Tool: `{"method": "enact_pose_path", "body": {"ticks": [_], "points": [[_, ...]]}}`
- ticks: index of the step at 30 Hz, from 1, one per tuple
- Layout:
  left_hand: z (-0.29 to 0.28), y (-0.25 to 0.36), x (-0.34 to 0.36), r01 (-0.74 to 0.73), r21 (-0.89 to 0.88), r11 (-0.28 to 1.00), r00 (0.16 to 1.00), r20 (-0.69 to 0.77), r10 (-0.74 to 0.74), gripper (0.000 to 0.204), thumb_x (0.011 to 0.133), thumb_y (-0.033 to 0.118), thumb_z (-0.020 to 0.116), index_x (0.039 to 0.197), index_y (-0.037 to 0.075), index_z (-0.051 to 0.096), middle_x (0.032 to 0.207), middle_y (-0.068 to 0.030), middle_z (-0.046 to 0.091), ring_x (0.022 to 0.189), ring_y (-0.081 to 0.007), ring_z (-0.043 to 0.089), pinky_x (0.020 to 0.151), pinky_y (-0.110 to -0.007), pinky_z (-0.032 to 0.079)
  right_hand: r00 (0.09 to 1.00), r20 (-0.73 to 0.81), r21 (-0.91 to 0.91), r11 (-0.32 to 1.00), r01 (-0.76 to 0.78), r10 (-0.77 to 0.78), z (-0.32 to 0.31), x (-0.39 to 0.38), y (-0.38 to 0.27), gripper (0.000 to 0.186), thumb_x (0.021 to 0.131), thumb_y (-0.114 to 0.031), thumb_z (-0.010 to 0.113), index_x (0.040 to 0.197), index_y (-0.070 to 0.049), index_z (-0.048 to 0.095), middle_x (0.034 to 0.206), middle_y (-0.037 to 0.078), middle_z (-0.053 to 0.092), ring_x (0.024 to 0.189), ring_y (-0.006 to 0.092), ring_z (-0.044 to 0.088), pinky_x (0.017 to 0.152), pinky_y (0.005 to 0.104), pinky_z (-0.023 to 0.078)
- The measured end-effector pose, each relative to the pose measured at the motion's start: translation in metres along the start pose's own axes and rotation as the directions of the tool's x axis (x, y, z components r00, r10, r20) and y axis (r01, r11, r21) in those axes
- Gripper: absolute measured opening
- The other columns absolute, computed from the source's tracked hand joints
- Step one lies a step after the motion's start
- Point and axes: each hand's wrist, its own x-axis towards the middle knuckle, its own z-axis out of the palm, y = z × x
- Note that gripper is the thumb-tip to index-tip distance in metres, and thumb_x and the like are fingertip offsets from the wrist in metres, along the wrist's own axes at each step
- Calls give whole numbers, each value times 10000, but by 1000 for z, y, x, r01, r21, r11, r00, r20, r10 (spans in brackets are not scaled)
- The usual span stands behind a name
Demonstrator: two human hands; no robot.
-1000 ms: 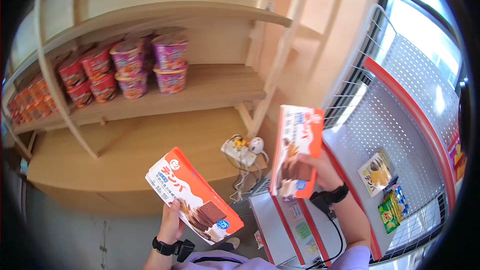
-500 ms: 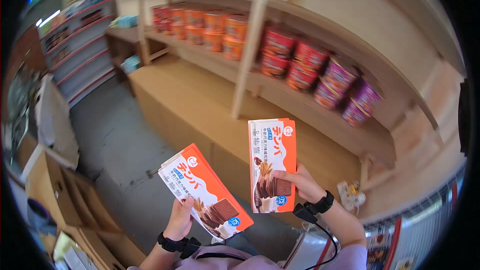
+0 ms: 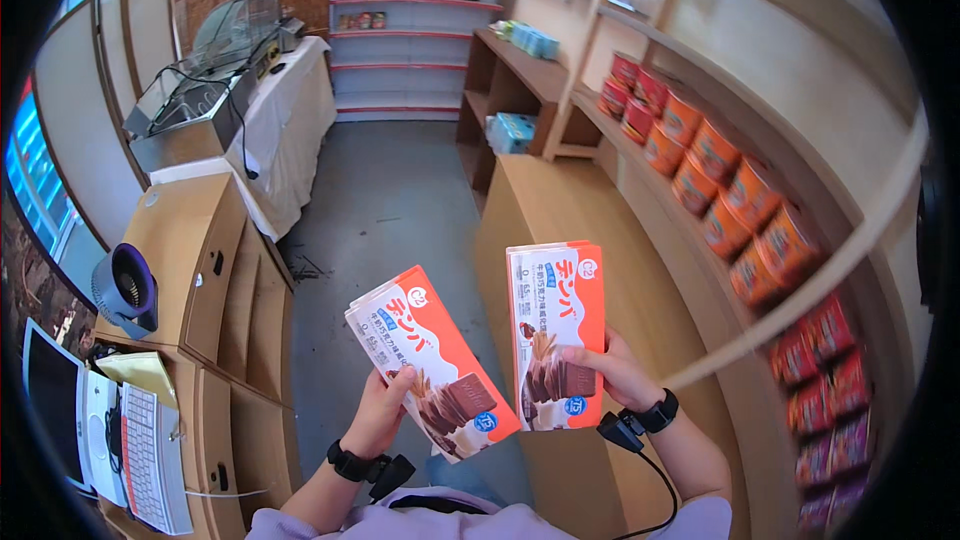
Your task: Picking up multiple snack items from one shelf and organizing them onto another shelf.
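Observation:
My left hand (image 3: 384, 408) grips an orange-and-white wafer biscuit box (image 3: 440, 355) from its lower left side, thumb on the front. That box tilts, its top leaning left. Another edge shows behind it, so it seems to be a stack. In my right hand (image 3: 622, 372) is a second wafer biscuit box (image 3: 562, 290), nearly upright, held from the right with the thumb across its front. A further box edge shows at its side too. Both fronts face me, with chocolate wafers pictured on them. Their lower corners nearly meet. Fingers behind the boxes are hidden.
Cup noodles (image 3: 715, 150) line the wooden shelf on the right, above a low brown counter (image 3: 560, 200). Snack packs stand on a red-edged rack (image 3: 400, 65) at the back. A cabinet (image 3: 190, 270) and keyboard (image 3: 150, 450) are at left; grey floor (image 3: 380, 190) runs between.
My view has swung left, from the noodle shelf toward the aisle and back rack. Both hands still hold their boxes, which have come slightly closer together.

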Motion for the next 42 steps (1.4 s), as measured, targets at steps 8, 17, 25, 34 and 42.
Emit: {"method": "enact_pose_path", "body": {"ticks": [8, 17, 25, 34, 42], "points": [[6, -21, -31, -37, 3, 999, 999, -40, 37, 434, 916, 234, 592, 1257, 13, 442, 1204, -82, 571, 1068, -169, 579, 900, -326, 480, 980, 182, 38, 996, 78, -84, -15, 6, 6, 607, 820, -171, 709, 1311, 2, 398, 1267, 102, 525, 1163, 186, 516, 999, 356, 413], [6, -73, -60, -216, -48, 975, 906, -381, 183, 393, 919, 152, 575, 1251, -18, 453, 1197, -96, 571, 1055, -195, 585, 922, -342, 473, 983, 117, -40, 989, 144, -138, -45, 15, 27, 551, 794, -179, 750, 1216, -6, 441, 1181, 70, 549, 1084, 142, 530, 955, 310, 423], [-5, -42, -39, -267, -18, 964, 946, -196, 258, 421, 903, 146, 593, 1270, 12, 435, 1188, -87, 571, 1043, -198, 596, 886, -343, 500, 953, -139, 72, 957, 282, -270, -44, -12, 14, 544, 807, -127, 716, 1239, 7, 413, 1190, 91, 548, 1088, 163, 542, 949, 322, 440], [23, -31, -4, -249, -62, 967, 966, 49, 252, 444, 869, 138, 642, 1244, 0, 447, 1174, -82, 581, 1058, -172, 577, 920, -326, 464, 917, -192, -29, 936, 352, -351, -45, -16, 12, 538, 804, -125, 723, 1225, 12, 418, 1207, 97, 533, 1108, 165, 527, 953, 325, 434], [29, -36, -48, -199, -111, 974, 979, -59, 193, 360, 928, 145, 549, 1238, -13, 455, 1159, -83, 587, 1042, -178, 591, 888, -337, 488, 929, -166, -36, 943, 330, -331, -34, -25, -10, 528, 821, -108, 700, 1233, 15, 393, 1188, 103, 541, 1089, 172, 543, 950, 324, 443]]}}
